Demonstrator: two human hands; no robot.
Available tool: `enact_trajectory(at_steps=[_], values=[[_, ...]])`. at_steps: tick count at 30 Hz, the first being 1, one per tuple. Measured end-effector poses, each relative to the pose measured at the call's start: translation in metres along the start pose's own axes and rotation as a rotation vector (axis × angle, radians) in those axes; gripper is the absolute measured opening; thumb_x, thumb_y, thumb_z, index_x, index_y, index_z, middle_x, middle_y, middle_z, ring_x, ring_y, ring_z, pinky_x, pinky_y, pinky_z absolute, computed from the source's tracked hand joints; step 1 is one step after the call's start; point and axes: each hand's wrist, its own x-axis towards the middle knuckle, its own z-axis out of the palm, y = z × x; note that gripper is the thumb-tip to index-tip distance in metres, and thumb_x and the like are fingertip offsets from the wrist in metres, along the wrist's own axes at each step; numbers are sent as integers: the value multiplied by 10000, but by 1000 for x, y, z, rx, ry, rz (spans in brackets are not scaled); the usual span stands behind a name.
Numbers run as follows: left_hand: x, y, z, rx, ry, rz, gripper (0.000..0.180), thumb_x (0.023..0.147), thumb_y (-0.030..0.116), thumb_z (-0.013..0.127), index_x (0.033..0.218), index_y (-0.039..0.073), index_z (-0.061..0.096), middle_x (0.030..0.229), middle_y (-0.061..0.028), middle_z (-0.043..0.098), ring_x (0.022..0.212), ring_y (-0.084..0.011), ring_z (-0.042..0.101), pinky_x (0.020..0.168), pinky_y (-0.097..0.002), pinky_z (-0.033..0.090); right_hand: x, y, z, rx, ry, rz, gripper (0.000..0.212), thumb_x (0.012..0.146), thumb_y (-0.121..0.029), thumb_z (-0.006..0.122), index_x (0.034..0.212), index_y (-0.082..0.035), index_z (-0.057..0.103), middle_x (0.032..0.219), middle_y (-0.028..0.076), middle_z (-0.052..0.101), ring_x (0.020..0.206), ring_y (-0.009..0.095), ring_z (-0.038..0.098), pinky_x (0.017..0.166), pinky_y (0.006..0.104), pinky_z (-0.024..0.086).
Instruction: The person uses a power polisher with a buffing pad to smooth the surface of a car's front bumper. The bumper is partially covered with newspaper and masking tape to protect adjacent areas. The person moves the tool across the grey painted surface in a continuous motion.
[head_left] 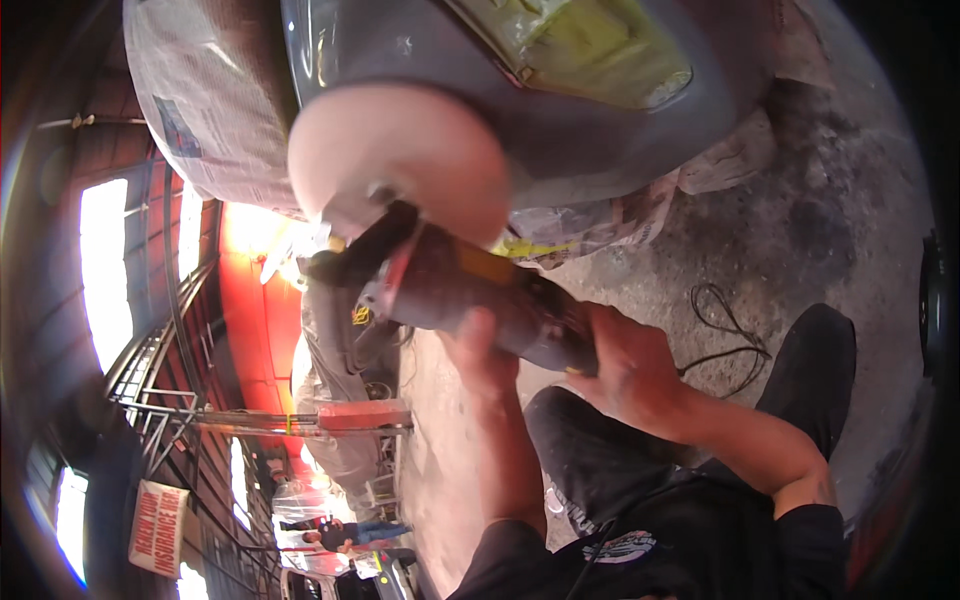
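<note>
Left hand [485,352] and right hand [635,365] clamp the rotary polisher [475,288], apparently to steady it. It points from them toward ten o'clock, buffing pad [400,145] seemingly against the grey car panel [600,145]

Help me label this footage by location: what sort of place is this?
Most likely a vehicle body workshop, judging by the curved grey body panel, the paper-like masking beside it and the handheld power tool with its round, pale pad.

Auto body workshop, paper-masked car [610,145], handheld polisher [465,290]
</note>
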Motion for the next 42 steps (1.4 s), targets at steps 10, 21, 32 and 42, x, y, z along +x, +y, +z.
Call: enact_trajectory(at_steps=[10,21,32,42], values=[[-2,-27,-51,-59,238,-54,674,845,398,793,1298,-5,499,965,-68,597,821,-179,613,719,-312,531,26,25,64,-49,-157,29,418,784,-169,749,1131,-35,558,938,193,694,842,412,698,728,498,561],[1,-18,-77,37,185,-3,843,817,454,800,1421,5,420,1101,-117,618,963,-260,652,857,-402,555,23,1,76,-9,-134,91,276,871,-199,669,1060,-31,557,930,188,674,850,401,697,752,499,566],[7,-36,-77,-102,191,-45,723,881,419,738,1410,3,475,1225,-151,619,1015,-290,657,870,-433,568,43,26,70,-84,-164,25,350,789,-160,710,1083,-31,571,933,178,685,853,395,697,747,495,561],[-27,-47,30,318,77,-36,759,739,393,873,1279,-15,529,1092,-98,615,961,-203,628,832,-360,522,-36,79,55,101,176,121,542,702,-159,874,1168,-61,615,984,181,717,886,403,713,759,466,584]])
